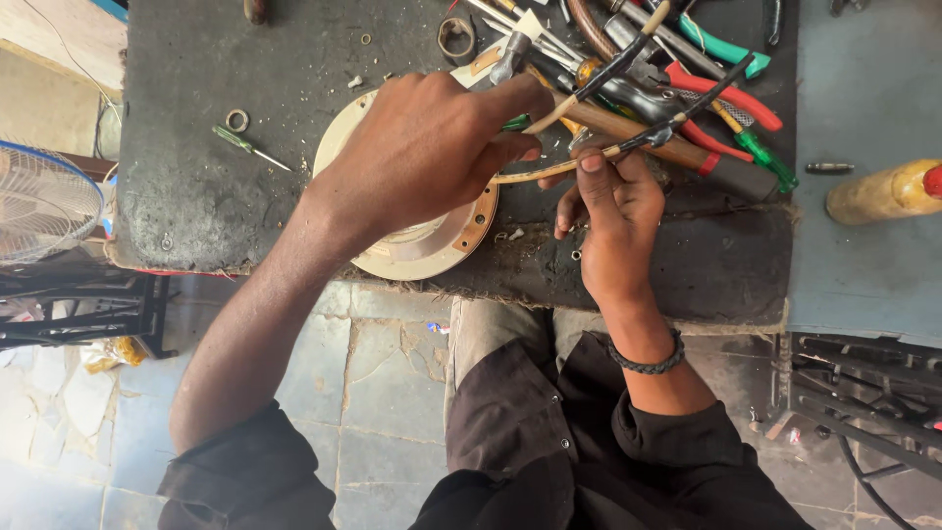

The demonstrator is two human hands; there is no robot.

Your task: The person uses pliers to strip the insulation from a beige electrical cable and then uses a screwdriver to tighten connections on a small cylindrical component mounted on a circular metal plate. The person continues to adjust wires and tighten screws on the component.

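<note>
The left hand (422, 157) pinches a thin cream rod (549, 116) over the round plate (432, 245); the right hand (613, 211) pinches a second rod (549, 169) just beside that plate. They look light, stiff and slim, best held near the ends. Tools (706, 93) lie beyond on the tabletop (196, 186).

My left hand (422, 157) covers most of the cream round plate (422, 257), so its centre is hidden. The yellow bottle (883, 192) runs off the right edge, the fan (44, 201) off the left. Tool tips in the pile (677, 88) tangle beyond telling.
</note>
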